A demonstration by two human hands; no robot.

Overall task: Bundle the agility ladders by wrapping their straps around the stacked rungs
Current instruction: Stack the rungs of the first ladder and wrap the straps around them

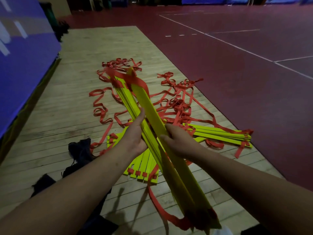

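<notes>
Between left hand (137, 135) and right hand (177, 140), stacked yellow rungs (147, 105) are gripped from both sides; red straps (179, 106) are strewn beyond.

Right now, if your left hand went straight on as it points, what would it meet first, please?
Likely the red strap crossing the far end of the rungs the left hand grips.

A rung stack (149, 107) over the floor (84, 65) — one bundle (144, 162) beneath, second bundle (220, 134) rightward, straps (178, 105) behind.
</notes>
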